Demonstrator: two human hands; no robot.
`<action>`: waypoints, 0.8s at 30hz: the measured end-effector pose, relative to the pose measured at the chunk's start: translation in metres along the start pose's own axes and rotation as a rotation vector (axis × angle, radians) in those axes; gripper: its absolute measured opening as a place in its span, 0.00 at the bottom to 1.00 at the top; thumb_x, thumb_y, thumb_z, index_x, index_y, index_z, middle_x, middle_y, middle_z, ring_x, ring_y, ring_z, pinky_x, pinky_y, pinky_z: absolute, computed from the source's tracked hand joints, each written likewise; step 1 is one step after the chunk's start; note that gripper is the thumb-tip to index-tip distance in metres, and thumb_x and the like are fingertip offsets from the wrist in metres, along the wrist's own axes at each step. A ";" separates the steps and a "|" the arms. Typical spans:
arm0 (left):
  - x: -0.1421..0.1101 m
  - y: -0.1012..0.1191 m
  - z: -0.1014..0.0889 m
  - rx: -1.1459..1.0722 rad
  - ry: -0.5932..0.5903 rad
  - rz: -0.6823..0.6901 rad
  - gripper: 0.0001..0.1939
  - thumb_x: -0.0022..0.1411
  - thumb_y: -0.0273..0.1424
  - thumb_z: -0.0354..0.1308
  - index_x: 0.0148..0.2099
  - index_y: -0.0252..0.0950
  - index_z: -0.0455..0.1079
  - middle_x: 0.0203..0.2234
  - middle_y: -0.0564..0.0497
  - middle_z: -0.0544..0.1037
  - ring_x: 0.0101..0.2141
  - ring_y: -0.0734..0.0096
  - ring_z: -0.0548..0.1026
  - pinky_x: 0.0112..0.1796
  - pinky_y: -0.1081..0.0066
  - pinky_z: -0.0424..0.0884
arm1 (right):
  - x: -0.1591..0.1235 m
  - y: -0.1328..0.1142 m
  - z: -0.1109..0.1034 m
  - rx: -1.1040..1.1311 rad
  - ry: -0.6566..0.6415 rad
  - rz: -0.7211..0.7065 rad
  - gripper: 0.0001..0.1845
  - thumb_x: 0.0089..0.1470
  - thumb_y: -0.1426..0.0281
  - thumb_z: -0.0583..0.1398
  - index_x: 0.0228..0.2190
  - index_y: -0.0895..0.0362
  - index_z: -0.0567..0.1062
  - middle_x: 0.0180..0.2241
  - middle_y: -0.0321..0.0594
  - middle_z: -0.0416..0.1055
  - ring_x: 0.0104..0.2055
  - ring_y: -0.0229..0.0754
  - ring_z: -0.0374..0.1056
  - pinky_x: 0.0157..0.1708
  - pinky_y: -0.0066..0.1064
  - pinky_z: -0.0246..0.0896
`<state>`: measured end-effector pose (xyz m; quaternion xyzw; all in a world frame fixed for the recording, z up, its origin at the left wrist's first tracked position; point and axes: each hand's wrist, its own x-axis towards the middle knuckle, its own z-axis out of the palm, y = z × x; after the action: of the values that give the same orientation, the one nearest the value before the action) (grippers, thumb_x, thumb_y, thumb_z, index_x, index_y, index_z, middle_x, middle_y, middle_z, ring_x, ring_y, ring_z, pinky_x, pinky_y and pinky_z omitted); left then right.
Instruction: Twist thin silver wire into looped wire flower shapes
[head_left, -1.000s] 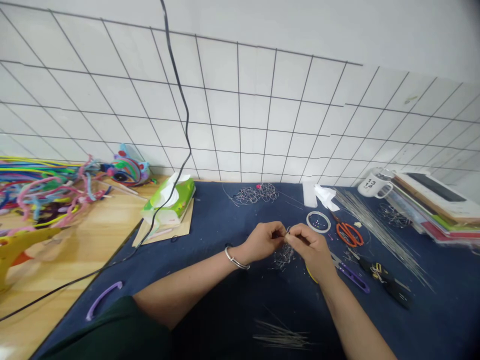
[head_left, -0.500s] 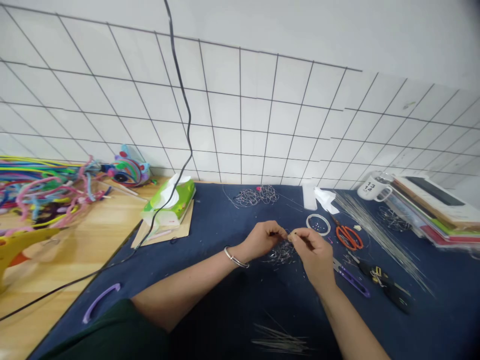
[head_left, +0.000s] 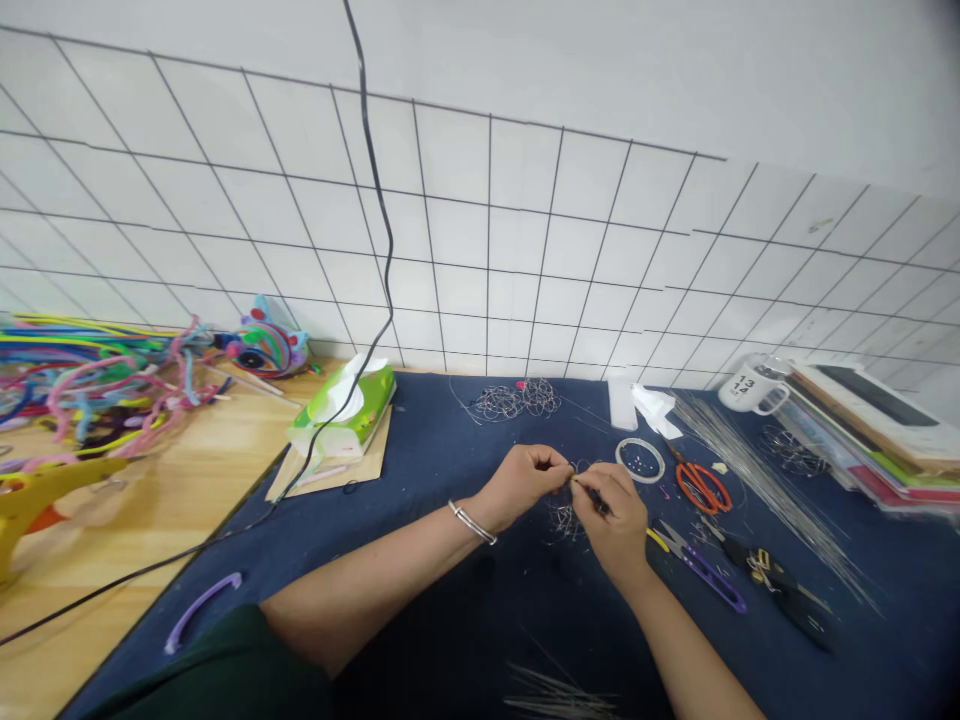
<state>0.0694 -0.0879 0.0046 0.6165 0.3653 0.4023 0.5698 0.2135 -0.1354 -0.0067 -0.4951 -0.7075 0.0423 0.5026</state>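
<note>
While a tangle of wire sits on the desk just by my fingertips, my left hand and right hand pinch, nearly touching, at a tiny piece, indistinct; such fine fingerwork seemingly calls for steadiness next.

Worn on my head, one camera looks forward and down over my left hand and right hand, fairly near, taking in the blue tabletop and the grid-lined wall beyond it.
</note>
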 end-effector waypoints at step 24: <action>-0.008 -0.009 0.017 0.345 0.060 0.242 0.07 0.59 0.28 0.47 0.32 0.34 0.66 0.24 0.53 0.69 0.26 0.77 0.66 0.29 0.77 0.63 | -0.007 0.000 0.005 -0.070 0.080 0.135 0.04 0.48 0.74 0.56 0.27 0.55 0.70 0.31 0.39 0.70 0.37 0.42 0.65 0.41 0.36 0.57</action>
<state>0.0817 -0.1016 -0.0053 0.7322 0.3689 0.4172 0.3922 0.2103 -0.1381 -0.0137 -0.5603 -0.6527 0.0315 0.5089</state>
